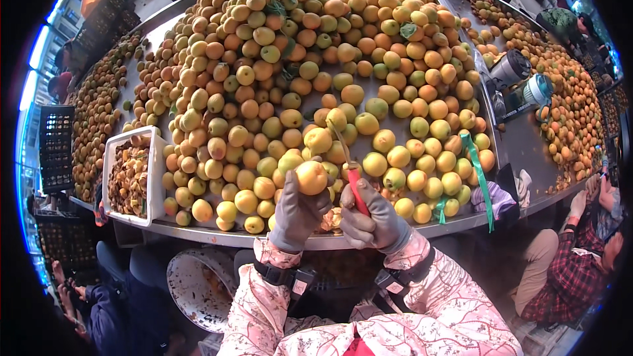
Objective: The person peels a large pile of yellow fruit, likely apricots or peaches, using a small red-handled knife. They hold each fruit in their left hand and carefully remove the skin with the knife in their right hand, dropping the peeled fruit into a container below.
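Observation:
My left hand point(294, 216) wears a grey glove and is closed round a yellow-orange apricot point(311, 177), which it holds above the near edge of a metal table point(310, 241). In my right hand point(379, 219), gloved too, is a small knife with a red handle point(357, 188). Its thin blade points up and away, just right of the apricot. A large heap of apricots point(264, 112), from green-yellow to orange, spreads beyond both hands. Small orange-brown pieces point(330, 221) lie between my hands at the table's edge.
At the left stands a white tub point(158, 181) of brown-orange scraps; below it is a dirty white bucket point(191, 290). A green strap point(480, 181) hangs over the edge on the right. Beyond a divider are two bottles point(527, 95). Other people point(560, 270) sit on both sides.

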Available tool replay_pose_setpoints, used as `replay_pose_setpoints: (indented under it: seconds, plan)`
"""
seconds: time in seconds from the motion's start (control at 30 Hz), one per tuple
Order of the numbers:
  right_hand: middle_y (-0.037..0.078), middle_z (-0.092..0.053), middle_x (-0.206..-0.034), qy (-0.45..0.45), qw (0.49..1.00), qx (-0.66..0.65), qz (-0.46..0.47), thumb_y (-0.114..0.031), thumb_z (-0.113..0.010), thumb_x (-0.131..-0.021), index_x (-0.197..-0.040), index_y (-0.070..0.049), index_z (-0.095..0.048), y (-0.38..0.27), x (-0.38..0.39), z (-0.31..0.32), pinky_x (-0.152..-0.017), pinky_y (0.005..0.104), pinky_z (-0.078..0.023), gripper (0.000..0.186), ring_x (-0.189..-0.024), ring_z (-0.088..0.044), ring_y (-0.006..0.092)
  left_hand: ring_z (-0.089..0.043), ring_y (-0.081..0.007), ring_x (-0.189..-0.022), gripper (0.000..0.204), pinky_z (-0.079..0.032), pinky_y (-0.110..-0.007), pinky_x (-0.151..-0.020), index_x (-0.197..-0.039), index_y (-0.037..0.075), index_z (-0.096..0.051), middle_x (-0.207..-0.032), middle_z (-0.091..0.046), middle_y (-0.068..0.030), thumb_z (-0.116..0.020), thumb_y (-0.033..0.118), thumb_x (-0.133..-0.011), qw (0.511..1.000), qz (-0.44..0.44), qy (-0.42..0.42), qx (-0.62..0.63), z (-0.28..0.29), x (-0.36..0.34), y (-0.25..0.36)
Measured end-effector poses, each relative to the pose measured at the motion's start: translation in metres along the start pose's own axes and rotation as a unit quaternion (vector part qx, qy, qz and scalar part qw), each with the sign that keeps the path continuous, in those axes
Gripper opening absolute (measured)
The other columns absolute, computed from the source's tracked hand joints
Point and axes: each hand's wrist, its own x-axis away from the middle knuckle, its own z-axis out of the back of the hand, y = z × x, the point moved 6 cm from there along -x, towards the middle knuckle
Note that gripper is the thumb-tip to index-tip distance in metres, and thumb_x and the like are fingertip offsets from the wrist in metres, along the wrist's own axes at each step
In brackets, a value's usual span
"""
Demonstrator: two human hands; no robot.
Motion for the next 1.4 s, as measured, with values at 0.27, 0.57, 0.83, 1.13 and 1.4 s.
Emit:
replay_pose_setpoints:
  seconds: [0.27, 0.57, 0.83, 1.13, 1.4]
  plan:
    - [0.000, -0.051, -0.080, 0.177, 0.764, 0.575, 0.233, -0.031, -0.055, -0.095, -0.102, -0.005, -0.054, -0.020, 0.011, 0.014, -0.061, 0.0226, -0.041, 0.027, -0.070, -0.047, 0.0061, -0.057, -0.0136, -0.081, 0.051, -0.047, -0.027, -0.069, -0.131, 0.008, -0.044, -0.103, -0.058, -0.0039, -0.049, 0.043, -0.094, 0.997, -0.022, 0.059, -0.053, 0.001, 0.006, 0.003]
    - [0.006, -0.056, -0.082, 0.199, 0.704, 0.608, 0.309, -0.017, -0.058, -0.092, -0.107, -0.002, -0.054, -0.030, 0.025, 0.008, -0.066, 0.0283, -0.046, 0.021, -0.072, -0.054, 0.0125, -0.055, -0.0150, -0.093, 0.059, -0.049, -0.029, -0.077, -0.134, 0.005, -0.038, -0.112, -0.053, -0.0054, -0.064, 0.026, -0.085, 0.985, -0.040, 0.032, -0.164, -0.023, 0.006, 0.004]
    - [0.010, -0.058, -0.084, 0.215, 0.673, 0.622, 0.337, -0.015, -0.057, -0.092, -0.108, -0.002, -0.053, -0.033, 0.027, 0.006, -0.066, 0.0295, -0.047, 0.021, -0.073, -0.058, 0.0167, -0.056, -0.0162, -0.094, 0.062, -0.049, -0.027, -0.074, -0.135, 0.003, -0.035, -0.112, -0.053, -0.0094, -0.065, 0.022, -0.084, 0.979, -0.023, 0.020, -0.202, -0.024, 0.008, 0.003]
    - [0.012, -0.059, -0.080, 0.212, 0.647, 0.638, 0.360, -0.014, -0.059, -0.091, -0.105, -0.002, -0.053, -0.033, 0.029, 0.005, -0.063, 0.0323, -0.047, 0.020, -0.069, -0.060, 0.0216, -0.055, -0.0166, -0.070, 0.049, -0.046, -0.029, -0.064, -0.124, 0.009, -0.046, -0.096, -0.059, -0.0094, -0.055, 0.043, -0.090, 0.984, -0.020, 0.016, -0.178, -0.012, 0.008, -0.005]
    - [0.012, -0.059, -0.077, 0.221, 0.653, 0.637, 0.346, -0.018, -0.059, -0.091, -0.108, -0.003, -0.054, -0.038, 0.031, 0.003, -0.061, 0.0313, -0.047, 0.023, -0.067, -0.061, 0.0204, -0.058, -0.0148, -0.072, 0.049, -0.047, -0.027, -0.063, -0.123, 0.008, -0.049, -0.095, -0.062, -0.0079, -0.052, 0.046, -0.092, 0.994, 0.014, 0.051, -0.098, 0.002, 0.011, -0.013]
